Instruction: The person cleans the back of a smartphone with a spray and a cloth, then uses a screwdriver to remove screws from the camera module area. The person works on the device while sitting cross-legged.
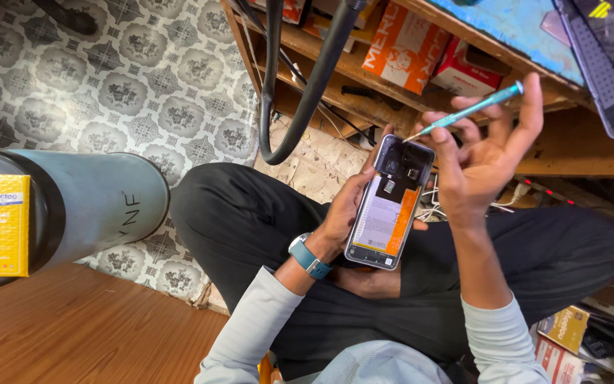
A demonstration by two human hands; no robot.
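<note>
Glossy opened phone (390, 213), metallic teal screwdriver (472, 109), smooth wooden floor (72, 334).

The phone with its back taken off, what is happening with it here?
A person sits cross-legged and holds the opened phone in the left hand, with its inner parts facing up. The right hand holds a thin teal screwdriver, whose tip is at the upper end of the phone, near the camera area. A blue watch is on the left wrist. Orange boxes stand on the wooden shelf behind.
</note>
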